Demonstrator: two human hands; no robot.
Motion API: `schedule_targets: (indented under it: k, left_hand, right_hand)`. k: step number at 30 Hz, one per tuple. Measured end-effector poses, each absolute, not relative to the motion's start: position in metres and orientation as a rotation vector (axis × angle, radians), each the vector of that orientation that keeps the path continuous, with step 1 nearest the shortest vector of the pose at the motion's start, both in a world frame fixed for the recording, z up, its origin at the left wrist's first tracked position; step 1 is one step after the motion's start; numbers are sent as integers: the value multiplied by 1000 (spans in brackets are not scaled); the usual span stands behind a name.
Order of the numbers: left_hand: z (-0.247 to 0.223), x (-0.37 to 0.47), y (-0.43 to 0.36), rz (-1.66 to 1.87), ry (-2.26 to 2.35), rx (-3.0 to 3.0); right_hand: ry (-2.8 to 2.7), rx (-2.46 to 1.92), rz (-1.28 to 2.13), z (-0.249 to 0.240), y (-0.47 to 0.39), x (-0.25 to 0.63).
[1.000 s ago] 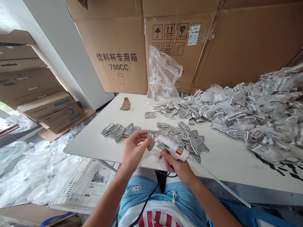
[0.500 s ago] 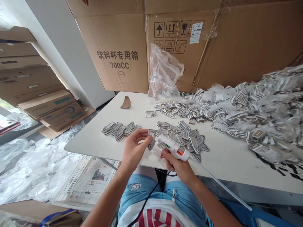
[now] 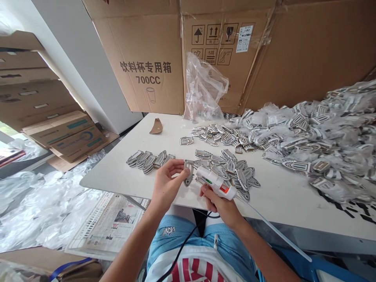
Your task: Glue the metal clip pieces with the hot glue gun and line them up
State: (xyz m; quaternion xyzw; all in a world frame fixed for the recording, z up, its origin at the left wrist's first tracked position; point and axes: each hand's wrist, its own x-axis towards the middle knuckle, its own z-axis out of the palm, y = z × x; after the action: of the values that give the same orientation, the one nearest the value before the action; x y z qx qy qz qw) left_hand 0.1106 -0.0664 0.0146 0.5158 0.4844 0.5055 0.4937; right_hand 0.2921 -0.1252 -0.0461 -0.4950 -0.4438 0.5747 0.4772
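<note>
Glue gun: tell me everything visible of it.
The glue gun is white and plastic-looking, with a green patch on its barrel and an orange-red one toward the back. A long translucent stick runs from its rear. The right hand grips it over the table, barrel toward the grey piece in the left hand; contact is unclear.

The cardboard carton reads "饮料杯专用箱", "700CC", "向上" and "5层".

Stacked pieces are sitting on the table beyond and left of the left hand, a loose pile is lying beyond the glue gun in the right hand, a bagged heap is sprawling farther right, and a cardboard box is standing behind.
</note>
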Motion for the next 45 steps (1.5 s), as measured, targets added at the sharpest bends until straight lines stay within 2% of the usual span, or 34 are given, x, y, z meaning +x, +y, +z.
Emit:
schedule_targets:
  k: [7,17,25,31,36,40,45]
  left_hand:
    - [17,111,-67,1269,1216,1362]
    - [16,113,-75,1403,1337,2022]
    - [21,103,-68,1381,1381,1940]
    - [13,90,-58,1157,1522,1882]
    - [-1,91,-54,835,1536,2111]
    - [-6,95,-55,780,1677,2290]
    - [-1,104,-59,751,1307,2582]
  right_hand:
    - [-1073,-1268,1363,-44,-126,291]
    - [-962,-1214,1358,-41,-124,285]
    - [-984,-1226,1378,-41,-126,287]
    - [-971,-1030,1395,-44,-122,290]
    - [-852,-956,1327,-44,-115,293]
    - [-825,-932,1303,-46,-114,293]
    - [-803,-943,1294,-45,-115,292]
